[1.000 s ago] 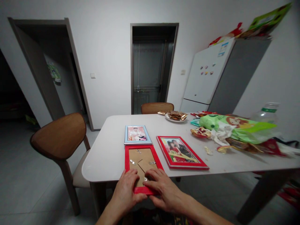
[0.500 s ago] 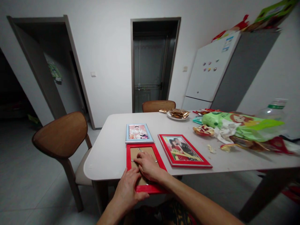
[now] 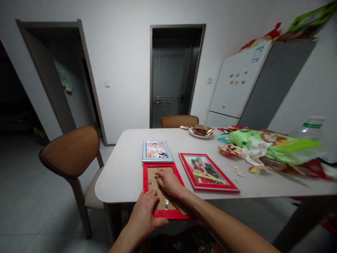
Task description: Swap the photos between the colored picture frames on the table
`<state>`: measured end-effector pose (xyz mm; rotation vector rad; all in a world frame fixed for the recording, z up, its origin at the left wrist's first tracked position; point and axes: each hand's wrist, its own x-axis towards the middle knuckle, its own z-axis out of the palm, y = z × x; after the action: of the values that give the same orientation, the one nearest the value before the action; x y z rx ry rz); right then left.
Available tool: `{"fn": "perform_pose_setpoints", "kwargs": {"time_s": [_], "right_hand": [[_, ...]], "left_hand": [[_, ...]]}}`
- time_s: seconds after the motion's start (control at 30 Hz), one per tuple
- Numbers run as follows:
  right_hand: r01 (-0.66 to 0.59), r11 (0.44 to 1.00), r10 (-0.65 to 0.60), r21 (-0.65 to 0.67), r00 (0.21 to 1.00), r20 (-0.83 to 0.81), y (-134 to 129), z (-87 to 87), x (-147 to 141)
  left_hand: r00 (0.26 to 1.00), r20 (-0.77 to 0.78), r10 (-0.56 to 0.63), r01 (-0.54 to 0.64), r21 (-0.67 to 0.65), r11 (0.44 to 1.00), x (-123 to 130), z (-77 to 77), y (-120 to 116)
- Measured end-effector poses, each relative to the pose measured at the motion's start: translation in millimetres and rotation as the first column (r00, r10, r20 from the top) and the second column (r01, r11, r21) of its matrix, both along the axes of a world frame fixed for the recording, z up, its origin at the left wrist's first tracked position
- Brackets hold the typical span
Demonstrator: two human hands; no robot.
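A red frame point(image 3: 145, 179) lies face down at the table's front edge, its brown backing board point(image 3: 161, 193) and small metal clips showing. My left hand point(image 3: 147, 209) holds the frame's lower left side, fingers on the backing and thumb by the bottom edge. My right hand point(image 3: 168, 182) is closed, its fingertips at the metal piece near the top of the backing; whether they pinch it is too small to tell. Beyond the frame is a blue framed photo point(image 3: 157, 150), face up. To the right lies a red framed photo point(image 3: 206, 170), also face up.
The white table point(image 3: 118, 168) holds a plate of wrapped snacks point(image 3: 201, 130), an opened pomegranate point(image 3: 230, 150), a green package point(image 3: 263, 138), crumpled tissue and a clear bottle point(image 3: 310, 128) on the right. Wooden chairs stand at the left point(image 3: 71, 151) and far side point(image 3: 179, 121).
My right hand has moved up from the left clip towards the top of the backing. The lower clip now looks turned and shows more fully. My left hand stays on the frame.
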<state>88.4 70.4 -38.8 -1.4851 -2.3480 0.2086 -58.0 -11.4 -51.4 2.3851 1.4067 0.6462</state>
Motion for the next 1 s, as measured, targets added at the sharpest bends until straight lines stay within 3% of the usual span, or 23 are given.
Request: {"fn": "perform_pose_setpoints", "kwargs": {"time_s": [0.13,0.4,0.53,0.63,0.7,0.8,0.9,1.0], "right_hand": [[0.215,0.976,-0.215,-0.015,0.977,-0.009,26.6,-1.8,0.8],[0.388,0.919,-0.389,-0.07,0.921,-0.008,54.6,-8.8,-7.4],[0.397,0.915,-0.402,-0.077,0.913,-0.07,55.9,-4.7,-7.4],[0.347,0.935,-0.355,-0.081,0.923,-0.145,50.3,4.1,-1.1],[0.301,0.951,-0.31,-0.077,0.932,-0.189,42.0,10.5,9.7],[0.234,0.967,-0.253,-0.098,0.916,-0.312,23.8,16.3,36.7],[0.181,0.963,-0.265,-0.199,0.775,-0.574,3.0,15.4,68.0],[0.182,0.925,-0.378,-0.332,0.501,-0.779,-21.0,12.0,86.9]], "left_hand": [[1.0,0.004,0.004,-0.004,0.01,1.0,-0.4,-1.3,-0.1],[0.999,-0.043,0.016,-0.018,-0.028,0.999,-0.6,1.6,-1.1],[0.993,-0.114,0.024,-0.029,-0.045,0.999,7.4,9.0,-5.7],[0.98,-0.192,-0.057,0.056,-0.008,0.998,25.5,10.0,-9.2],[0.959,-0.256,-0.119,0.129,0.023,0.991,39.5,6.2,-9.5],[0.929,-0.351,-0.119,0.142,0.042,0.989,54.1,-1.1,-8.0],[0.904,-0.414,-0.107,0.153,0.078,0.985,55.5,-1.0,-7.8],[0.909,-0.403,-0.103,0.185,0.172,0.967,45.1,12.7,-10.3]]}}
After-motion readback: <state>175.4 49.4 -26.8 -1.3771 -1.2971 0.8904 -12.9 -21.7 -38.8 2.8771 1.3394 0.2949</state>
